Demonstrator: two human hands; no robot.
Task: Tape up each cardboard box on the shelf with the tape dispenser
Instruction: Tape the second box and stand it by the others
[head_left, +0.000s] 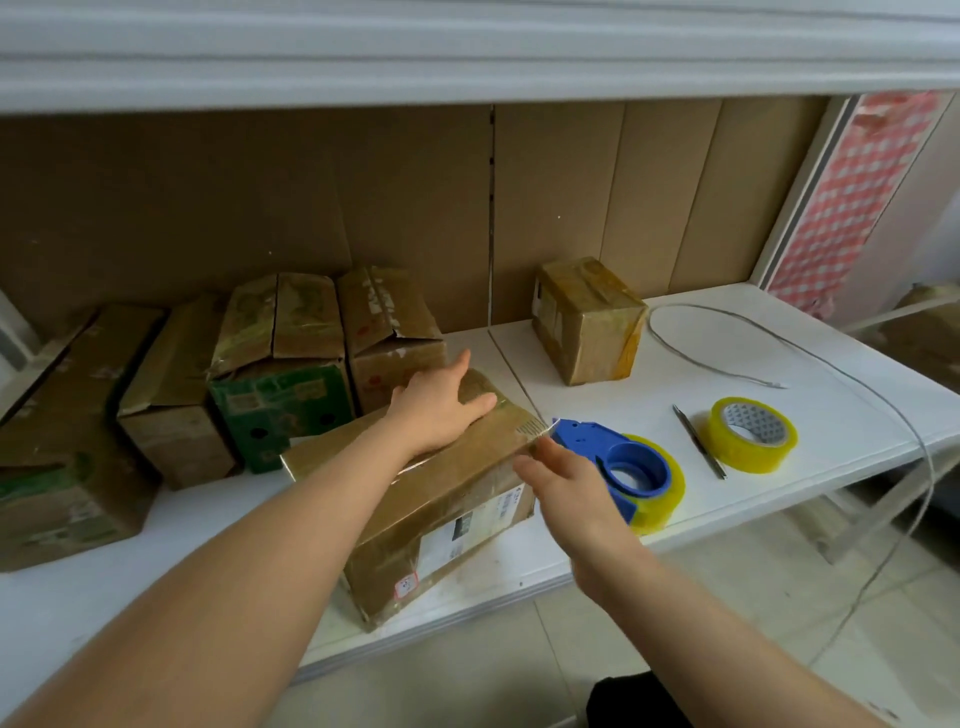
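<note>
Six boxes on the white shelf (597, 525), plus tools.

Front box (447, 499): lies at an angle at the shelf's front edge, flaps closed, printed label on its near side. Left hand (441, 405) rests flat on its top, fingers straight and spread, palm down.

Dispenser (613, 462): blue, loaded with a yellowish tape roll, lying on the shelf just right of the front box, its nose touching the box's far right corner. Right hand (566, 483) hovers at that corner, between box and dispenser, fingers loosely extended; whether it touches the dispenser cannot be told, and it grips nothing visible.

Row of four boxes at left, behind the front box: large box (67, 441) at far left, brown box (171, 395) beside it, green-printed box (280, 374) with a split top, then torn box (389, 332) nearest the left hand.

Small box (587, 322): taped, standing apart at the back right.

Spare roll (750, 434): yellowish tape, lying flat right of the dispenser. Thin dark tool (698, 441) lies between the two; its kind cannot be told.

Cable (737, 332): grey, looping across the shelf's right end and down over its edge.
</note>
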